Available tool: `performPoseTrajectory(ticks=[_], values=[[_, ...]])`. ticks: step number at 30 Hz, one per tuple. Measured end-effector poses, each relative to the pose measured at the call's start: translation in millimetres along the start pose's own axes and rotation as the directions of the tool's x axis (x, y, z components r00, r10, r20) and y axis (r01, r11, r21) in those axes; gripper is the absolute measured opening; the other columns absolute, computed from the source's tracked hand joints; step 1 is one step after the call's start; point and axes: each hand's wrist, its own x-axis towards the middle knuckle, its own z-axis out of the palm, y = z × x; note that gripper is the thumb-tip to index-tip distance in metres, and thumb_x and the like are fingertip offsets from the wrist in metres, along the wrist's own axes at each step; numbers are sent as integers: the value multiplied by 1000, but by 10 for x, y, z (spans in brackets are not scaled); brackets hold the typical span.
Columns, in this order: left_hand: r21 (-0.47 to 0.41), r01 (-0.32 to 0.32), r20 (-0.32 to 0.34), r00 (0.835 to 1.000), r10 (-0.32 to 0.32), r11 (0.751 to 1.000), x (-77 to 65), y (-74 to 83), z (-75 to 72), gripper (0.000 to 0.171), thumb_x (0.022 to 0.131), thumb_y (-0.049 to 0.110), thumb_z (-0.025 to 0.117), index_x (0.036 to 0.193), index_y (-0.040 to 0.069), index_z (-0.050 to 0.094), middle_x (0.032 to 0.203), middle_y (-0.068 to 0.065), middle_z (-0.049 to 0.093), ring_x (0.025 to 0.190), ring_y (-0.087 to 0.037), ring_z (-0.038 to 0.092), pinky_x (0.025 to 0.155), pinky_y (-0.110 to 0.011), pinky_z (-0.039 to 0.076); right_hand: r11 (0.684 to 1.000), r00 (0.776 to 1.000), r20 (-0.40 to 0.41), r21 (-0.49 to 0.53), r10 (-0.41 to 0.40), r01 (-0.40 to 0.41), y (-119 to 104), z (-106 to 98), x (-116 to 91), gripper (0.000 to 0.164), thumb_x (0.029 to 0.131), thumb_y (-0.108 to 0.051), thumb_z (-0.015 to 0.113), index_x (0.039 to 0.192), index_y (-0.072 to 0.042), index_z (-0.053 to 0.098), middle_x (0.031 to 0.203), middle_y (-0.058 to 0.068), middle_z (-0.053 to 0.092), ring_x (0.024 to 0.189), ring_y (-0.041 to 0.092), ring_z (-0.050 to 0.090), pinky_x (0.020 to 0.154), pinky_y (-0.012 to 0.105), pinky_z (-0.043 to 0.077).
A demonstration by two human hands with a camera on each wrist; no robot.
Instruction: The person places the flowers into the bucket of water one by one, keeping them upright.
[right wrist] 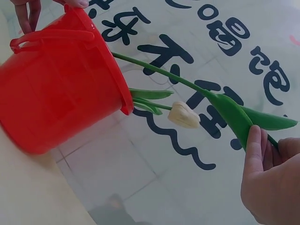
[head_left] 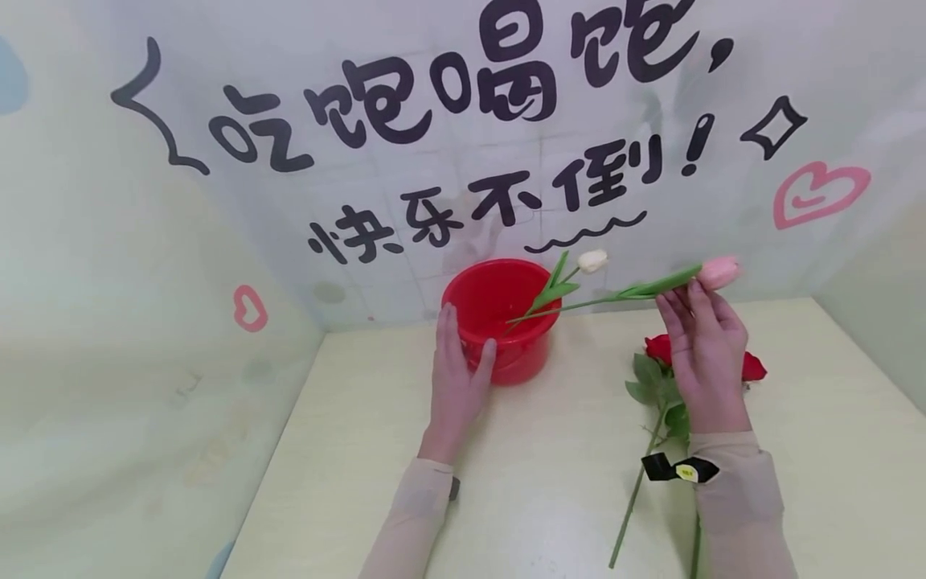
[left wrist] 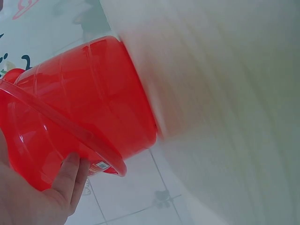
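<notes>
A red plastic bucket (head_left: 521,360) stands on the table against the back wall. My left hand (head_left: 459,378) rests on its near left side, fingers straight along the wall and thumb at the rim; in the left wrist view the fingertips (left wrist: 70,171) lie against the bucket below its handle (left wrist: 61,119). A white tulip (head_left: 592,260) leans out over the bucket's right rim. With thumb and fingers, my right hand (head_left: 705,346) pinches a pink tulip (head_left: 719,273) just below its bloom. This tulip lies nearly level, its stem end over the bucket's opening.
Red roses (head_left: 754,367) lie on the table (head_left: 550,482) beneath the right hand and forearm, long stems toward the near edge. A printed sheet (head_left: 405,185) with black lettering and pink hearts covers the back wall. Pale side walls flank the table.
</notes>
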Motion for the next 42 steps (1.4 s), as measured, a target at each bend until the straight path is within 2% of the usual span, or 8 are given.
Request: performPoseTrajectory(ticks=[9, 14, 20, 27, 34, 42], values=[[-5, 3, -8, 1000, -3, 1000, -7, -13, -25, 97, 86, 54, 68, 159, 27, 10, 160, 13, 18, 140, -12, 29, 90, -37, 54, 999, 1000, -6, -41, -10, 10, 123, 39, 31, 38, 89, 1, 67, 126, 5, 59, 100, 19, 66, 90, 27, 69, 90, 37, 53], [-9, 1, -9, 1000, -1, 1000, -17, -34, -10, 97, 86, 54, 68, 159, 27, 11, 160, 13, 17, 140, -11, 28, 90, -37, 54, 998, 1000, -10, -53, 14, -14, 172, 45, 24, 39, 90, 0, 67, 128, 3, 58, 103, 18, 64, 93, 26, 68, 92, 37, 52], [-12, -23, -9, 1000, 23, 1000, -26, -44, 14, 95, 88, 55, 65, 159, 24, 11, 161, 7, 19, 141, -11, 27, 91, -38, 54, 996, 1000, 1, -90, 13, -13, 261, 22, 37, 37, 90, -1, 66, 126, 4, 58, 101, 18, 65, 89, 26, 69, 91, 36, 52], [2, -48, 0, 999, 48, 999, 24, -32, 20, 94, 89, 54, 64, 159, 22, 11, 162, 6, 18, 142, -13, 27, 90, -40, 54, 993, 999, 2, -115, 40, -40, 359, 3, 31, 37, 90, -3, 68, 126, 3, 59, 101, 18, 66, 90, 26, 70, 90, 37, 53], [23, -46, 6, 999, 46, 999, 21, -29, 10, 93, 89, 53, 65, 159, 21, 11, 162, 6, 18, 141, -13, 27, 91, -39, 54, 991, 998, 3, -119, 65, -64, 440, 17, 10, 35, 90, -2, 67, 124, 4, 60, 100, 18, 67, 90, 26, 70, 90, 38, 53], [18, -50, -2, 999, 50, 999, 26, -15, -14, 93, 89, 53, 65, 159, 21, 12, 161, 4, 19, 141, -13, 28, 91, -39, 54, 983, 996, 40, -173, 73, -66, 512, 33, 5, 34, 92, -2, 64, 126, 4, 59, 102, 17, 67, 94, 26, 69, 92, 38, 51]])
